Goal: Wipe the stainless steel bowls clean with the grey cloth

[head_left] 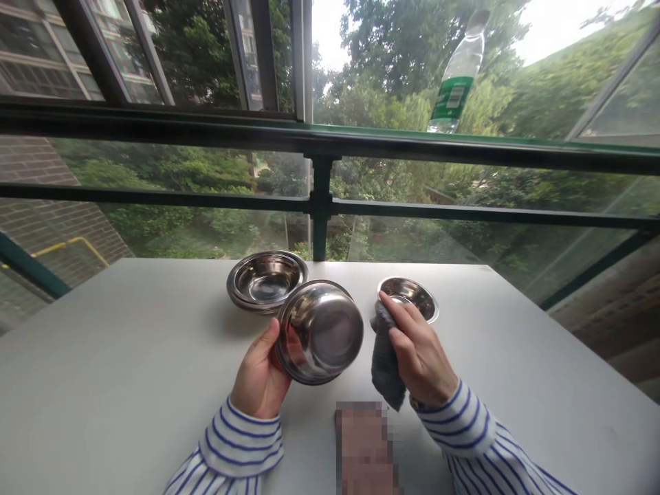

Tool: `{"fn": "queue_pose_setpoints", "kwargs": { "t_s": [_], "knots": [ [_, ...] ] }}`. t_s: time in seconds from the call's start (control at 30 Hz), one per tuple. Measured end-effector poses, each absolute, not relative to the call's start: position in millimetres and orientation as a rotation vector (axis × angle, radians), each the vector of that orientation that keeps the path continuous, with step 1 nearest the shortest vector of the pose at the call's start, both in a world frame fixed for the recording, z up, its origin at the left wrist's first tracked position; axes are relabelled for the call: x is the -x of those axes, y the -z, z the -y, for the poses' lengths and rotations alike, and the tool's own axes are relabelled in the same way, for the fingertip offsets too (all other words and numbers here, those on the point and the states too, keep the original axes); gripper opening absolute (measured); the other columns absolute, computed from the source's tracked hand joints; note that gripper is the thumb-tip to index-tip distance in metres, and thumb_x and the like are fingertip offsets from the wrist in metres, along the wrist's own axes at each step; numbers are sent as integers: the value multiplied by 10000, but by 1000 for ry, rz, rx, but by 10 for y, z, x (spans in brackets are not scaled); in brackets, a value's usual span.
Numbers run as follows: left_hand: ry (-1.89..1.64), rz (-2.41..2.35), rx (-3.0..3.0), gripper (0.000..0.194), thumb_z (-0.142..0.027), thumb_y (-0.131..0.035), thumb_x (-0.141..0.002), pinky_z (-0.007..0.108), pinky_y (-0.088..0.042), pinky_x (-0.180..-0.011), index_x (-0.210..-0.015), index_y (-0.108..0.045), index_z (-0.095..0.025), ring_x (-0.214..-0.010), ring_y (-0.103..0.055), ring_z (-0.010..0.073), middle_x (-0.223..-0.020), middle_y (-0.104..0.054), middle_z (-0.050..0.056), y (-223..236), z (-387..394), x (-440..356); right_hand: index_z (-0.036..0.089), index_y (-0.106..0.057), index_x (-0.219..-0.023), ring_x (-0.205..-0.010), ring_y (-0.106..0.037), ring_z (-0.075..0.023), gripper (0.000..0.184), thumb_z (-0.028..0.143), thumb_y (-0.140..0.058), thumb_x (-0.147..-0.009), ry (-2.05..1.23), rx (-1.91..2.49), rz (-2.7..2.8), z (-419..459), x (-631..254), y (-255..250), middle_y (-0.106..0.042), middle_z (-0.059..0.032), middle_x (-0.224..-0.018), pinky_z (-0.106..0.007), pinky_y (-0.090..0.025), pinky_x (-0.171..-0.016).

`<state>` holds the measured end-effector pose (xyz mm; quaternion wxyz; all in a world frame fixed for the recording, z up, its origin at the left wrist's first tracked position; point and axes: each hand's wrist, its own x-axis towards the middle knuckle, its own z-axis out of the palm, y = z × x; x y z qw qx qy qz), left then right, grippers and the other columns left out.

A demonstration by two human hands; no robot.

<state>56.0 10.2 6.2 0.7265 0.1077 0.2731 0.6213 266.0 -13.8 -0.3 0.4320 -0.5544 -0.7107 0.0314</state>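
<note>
My left hand (pixel 265 371) grips a shiny steel bowl (pixel 324 330) by its rim, tilted so that its rounded underside faces me. A grey cloth (pixel 386 361) hangs from my right hand (pixel 420 347), pinched between thumb and fingers, just to the right of the bowl and apart from it. Behind the held bowl, to the left, several nested steel bowls (pixel 267 280) stand on the white table. Another steel bowl (pixel 420 295) sits upright behind my right hand, which partly hides it.
The white table (pixel 155 357) reaches to a dark green railing (pixel 206 130) with glass panes. A plastic bottle with a green label (pixel 452 93) stands on the rail. A pixelated, pinkish flat object (pixel 365 447) lies at the front between my arms.
</note>
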Motion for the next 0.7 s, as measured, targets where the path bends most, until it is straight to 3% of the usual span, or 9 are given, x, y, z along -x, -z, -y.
{"fn": "queue_pose_setpoints", "kwargs": {
  "t_s": [0.1,0.23,0.37,0.5,0.6,0.7],
  "knots": [
    [-1378,-604,-255,300,-73,-404,-850,206,-570,-562,-774,-694,-93,-604,-687,155,-690,-729,91,-28,-114,-549,139,-411,-1292,-845,-550,-209,456,240,-309,-860,-73,1388,1828,138,-2681,16,-530,-94,-920,-378,-482,-751],
    [-1371,-596,-275,255,-89,-441,-837,241,-577,-589,-809,-695,-89,-629,-690,178,-697,-729,96,11,-121,-550,172,-402,-1254,-858,-567,-211,490,249,-512,-783,1,1374,1683,118,-2667,58,-559,-77,-948,-371,-492,-761],
    [-1350,-569,-262,272,-85,-440,-839,198,-565,-589,-762,-700,-91,-604,-686,150,-701,-731,88,3,-100,-579,185,-498,-1111,-824,-576,-197,338,223,-543,-778,14,1243,1694,172,-2534,84,-555,-73,-915,-351,-509,-731],
    [-1337,-529,-243,291,-82,-414,-853,183,-558,-613,-848,-704,-100,-601,-685,135,-709,-735,76,-24,-76,-598,174,-474,-1210,-980,-530,-233,409,210,-513,-804,6,1153,1908,222,-2430,125,-487,-135,-1088,-385,-501,-797],
    [-1351,-542,-239,290,-95,-409,-857,234,-561,-679,-934,-689,-109,-654,-691,157,-728,-736,77,-28,-73,-603,204,-416,-1281,-1152,-418,-272,466,178,-474,-820,67,1109,2014,197,-2435,168,-406,-141,-1266,-454,-449,-888],
    [-1352,-552,-219,287,-113,-409,-859,286,-552,-740,-924,-689,-107,-688,-692,169,-749,-736,83,-22,-80,-601,209,-370,-1315,-1153,-415,-258,496,129,-435,-829,168,1057,2049,187,-2425,212,-436,-131,-1279,-464,-444,-890]
  ]
}}
